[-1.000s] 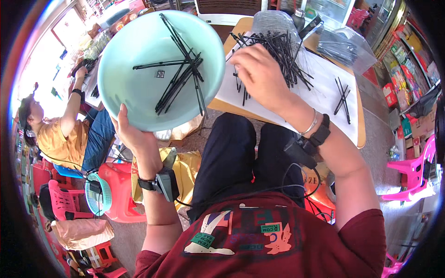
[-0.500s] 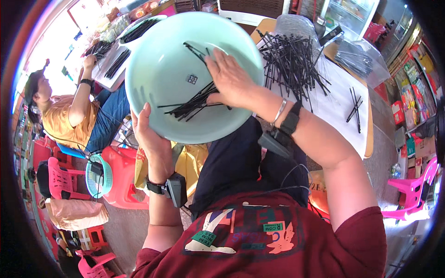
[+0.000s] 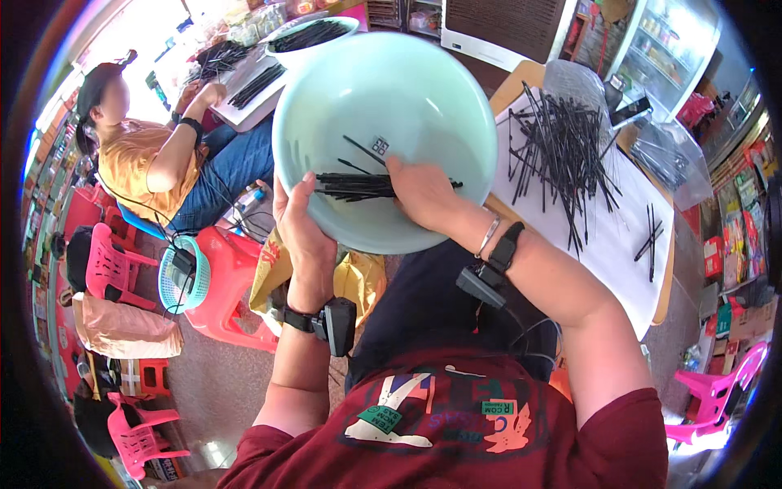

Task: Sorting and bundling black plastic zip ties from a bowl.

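Note:
A pale green basin (image 3: 314, 106) is held tilted in front of me, its inside facing me. My left hand (image 3: 308, 232) grips its lower left rim, the thumb over the edge and the other fingers mostly behind it. Inside the basin my right hand (image 3: 425, 194) is closed over a bundle of thin black sticks (image 3: 352, 187). The bundle sticks out to the left of the fingers, and a few ends show past the hand on the right. A couple of loose black sticks (image 3: 362, 153) lie just above, beside a small dark printed square on the basin floor.
On the right, a white-topped table (image 3: 627, 281) bears a big heap of black sticks (image 3: 562, 159), a few separate ones and a clear plastic bag (image 3: 664, 159). At left a co-worker (image 3: 151, 155) sits by another table with a white bowl (image 3: 314, 41) of sticks. Red stools (image 3: 224, 297) stand below.
My right hand has gone from spread fingers to closing over the sticks. They lay aslant and loose before; now most are lined up level. The whole view has shifted.

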A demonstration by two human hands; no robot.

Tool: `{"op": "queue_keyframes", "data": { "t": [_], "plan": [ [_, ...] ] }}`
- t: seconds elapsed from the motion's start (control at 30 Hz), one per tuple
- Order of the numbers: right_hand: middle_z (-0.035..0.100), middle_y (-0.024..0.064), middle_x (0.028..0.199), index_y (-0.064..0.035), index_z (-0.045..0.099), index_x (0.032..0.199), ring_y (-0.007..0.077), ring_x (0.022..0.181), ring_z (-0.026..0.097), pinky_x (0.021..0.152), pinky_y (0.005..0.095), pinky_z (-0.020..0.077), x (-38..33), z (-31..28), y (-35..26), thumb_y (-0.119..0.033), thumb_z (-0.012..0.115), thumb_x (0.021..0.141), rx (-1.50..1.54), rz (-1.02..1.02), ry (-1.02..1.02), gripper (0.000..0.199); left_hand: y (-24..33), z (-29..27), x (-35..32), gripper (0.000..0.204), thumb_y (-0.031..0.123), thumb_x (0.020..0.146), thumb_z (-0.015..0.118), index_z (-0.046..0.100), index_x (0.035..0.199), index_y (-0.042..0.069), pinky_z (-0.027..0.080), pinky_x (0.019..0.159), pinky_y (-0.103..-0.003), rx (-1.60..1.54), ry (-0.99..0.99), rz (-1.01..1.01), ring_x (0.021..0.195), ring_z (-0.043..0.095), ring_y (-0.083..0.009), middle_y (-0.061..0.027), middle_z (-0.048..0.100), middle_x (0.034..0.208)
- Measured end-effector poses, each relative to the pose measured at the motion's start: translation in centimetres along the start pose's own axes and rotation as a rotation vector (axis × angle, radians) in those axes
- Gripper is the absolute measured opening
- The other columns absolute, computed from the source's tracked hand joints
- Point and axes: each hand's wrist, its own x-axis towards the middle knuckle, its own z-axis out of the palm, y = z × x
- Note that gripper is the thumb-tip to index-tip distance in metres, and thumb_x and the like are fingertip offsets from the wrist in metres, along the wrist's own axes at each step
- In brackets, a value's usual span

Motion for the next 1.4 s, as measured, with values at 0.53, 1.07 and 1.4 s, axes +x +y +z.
{"op": "queue_keyframes", "data": {
  "t": [0.53, 1.07, 1.4],
  "plan": [
    [0.056, 0.0195, 0.068, 0.0004, 0.040, 0.106, 0.0395, 0.063, 0.059, 0.056, 0.0428, 0.0461, 2.1, -5.9, -0.8, -0.014, 0.058, 0.084, 0.654, 0.170, 0.522, 0.032, -9.7, -14.8, 10.4, 0.042, 0.023, 0.090, 0.042, 0.042, 0.127, 0.003, 0.049, 0.079, -0.049, -0.083, 0.386, -0.369, 0.101, 0.058, -0.0347, -0.0153, 0.052, 0.121],
    [0.058, 0.0122, 0.068, 0.0109, 0.030, 0.129, 0.0198, 0.060, 0.060, 0.057, 0.0329, 0.0484, -8.9, 3.8, 3.7, -0.019, 0.061, 0.083, 0.881, 0.737, -0.261, 0.063, -28.7, -18.3, 19.1, 0.048, 0.020, 0.077, 0.064, 0.047, 0.120, 0.006, 0.050, 0.075, -0.046, 0.160, 0.824, -0.451, 0.097, 0.057, -0.0266, -0.0117, 0.053, 0.117],
    [0.061, 0.0182, 0.078, 0.0118, 0.028, 0.132, 0.0207, 0.062, 0.062, 0.065, 0.0326, 0.0500, -10.3, 6.4, 5.5, -0.022, 0.060, 0.085, 0.878, 0.956, -0.308, 0.067, -38.8, -21.9, 19.1, 0.040, 0.020, 0.087, 0.057, 0.046, 0.120, 0.000, 0.059, 0.064, -0.031, 0.154, 0.616, -0.605, 0.089, 0.059, -0.0245, -0.0137, 0.050, 0.117]
  ]
}}
